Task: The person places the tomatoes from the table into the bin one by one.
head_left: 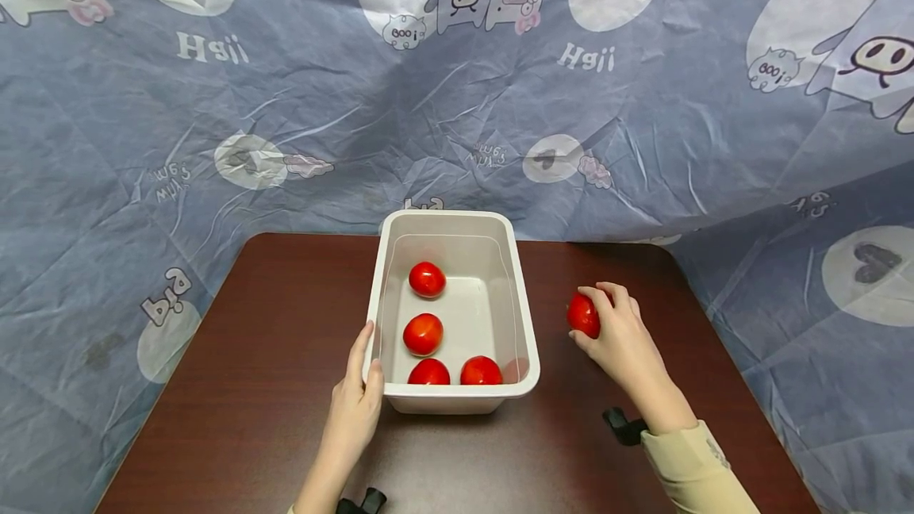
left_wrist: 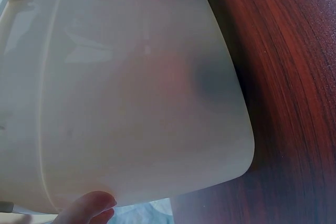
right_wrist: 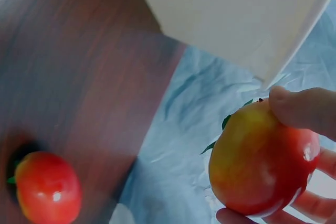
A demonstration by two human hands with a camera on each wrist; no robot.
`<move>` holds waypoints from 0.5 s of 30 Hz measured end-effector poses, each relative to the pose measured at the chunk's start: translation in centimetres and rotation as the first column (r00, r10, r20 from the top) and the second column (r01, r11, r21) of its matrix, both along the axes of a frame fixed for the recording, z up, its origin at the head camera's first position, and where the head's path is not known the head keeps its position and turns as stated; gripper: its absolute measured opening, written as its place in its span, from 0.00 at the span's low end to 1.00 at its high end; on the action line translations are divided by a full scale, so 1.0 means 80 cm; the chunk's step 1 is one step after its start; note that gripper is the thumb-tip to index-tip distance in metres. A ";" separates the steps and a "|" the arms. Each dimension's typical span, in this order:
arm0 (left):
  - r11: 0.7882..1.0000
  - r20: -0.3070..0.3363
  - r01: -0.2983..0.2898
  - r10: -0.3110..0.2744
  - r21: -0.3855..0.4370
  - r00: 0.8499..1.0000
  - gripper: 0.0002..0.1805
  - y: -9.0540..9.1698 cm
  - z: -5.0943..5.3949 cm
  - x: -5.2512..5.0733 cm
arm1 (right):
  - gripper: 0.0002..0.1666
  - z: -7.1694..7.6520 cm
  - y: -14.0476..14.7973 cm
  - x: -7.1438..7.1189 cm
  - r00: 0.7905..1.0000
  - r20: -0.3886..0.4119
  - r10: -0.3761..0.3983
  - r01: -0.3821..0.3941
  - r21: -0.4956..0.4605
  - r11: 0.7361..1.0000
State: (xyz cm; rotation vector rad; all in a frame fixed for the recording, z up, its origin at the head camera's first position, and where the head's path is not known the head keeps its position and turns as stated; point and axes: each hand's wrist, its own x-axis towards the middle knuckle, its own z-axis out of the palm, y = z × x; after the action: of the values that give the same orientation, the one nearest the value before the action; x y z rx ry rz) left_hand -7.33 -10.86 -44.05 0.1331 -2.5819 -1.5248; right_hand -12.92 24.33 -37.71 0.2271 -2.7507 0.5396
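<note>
A pale plastic bin (head_left: 457, 403) stands on the table with several red tomatoes (head_left: 423, 334) inside it. My left hand (head_left: 357, 403) grips the bin's left side near its front corner; the left wrist view shows fingertips (left_wrist: 92, 205) against the outer wall. Right of the bin, my right hand (head_left: 624, 339) holds another tomato (head_left: 583, 314) between thumb and fingers. In the right wrist view this tomato (right_wrist: 260, 161) is raised, yellowish on one side, with green leaves at its stem. A further tomato (right_wrist: 48, 187) lies on the tabletop there; the head view does not show it clearly.
The dark brown wooden table (head_left: 271, 355) has its far edge just behind the bin. A blue-grey cloth (head_left: 443, 101) printed with cartoon figures hangs behind and beside it. Black straps (head_left: 624, 425) are at both wrists.
</note>
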 end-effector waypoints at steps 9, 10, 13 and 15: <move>1.000 -0.019 -0.002 0.002 -0.009 1.000 0.31 0.001 0.000 0.001 | 0.39 0.019 -0.022 -0.003 0.998 -0.046 0.050 -0.050 -0.002 0.999; 1.000 -0.016 -0.002 0.002 -0.009 1.000 0.31 0.001 0.000 0.001 | 0.39 0.020 -0.025 -0.004 0.997 -0.053 0.056 -0.056 -0.002 0.998; 1.000 -0.012 -0.001 0.001 -0.008 1.000 0.31 0.000 0.000 0.001 | 0.39 0.026 -0.032 -0.007 0.994 -0.074 0.076 -0.076 -0.004 0.997; 1.000 -0.015 -0.003 0.002 -0.013 1.000 0.31 0.000 0.000 0.001 | 0.39 0.029 -0.036 -0.008 0.992 -0.088 0.090 -0.091 -0.005 0.996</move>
State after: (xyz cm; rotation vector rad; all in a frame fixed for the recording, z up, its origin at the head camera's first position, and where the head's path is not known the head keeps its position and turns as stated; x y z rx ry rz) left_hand -7.21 -10.86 -44.05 0.1230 -2.5783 -1.5026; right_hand -13.57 21.42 -35.36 0.3661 -2.6623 0.5511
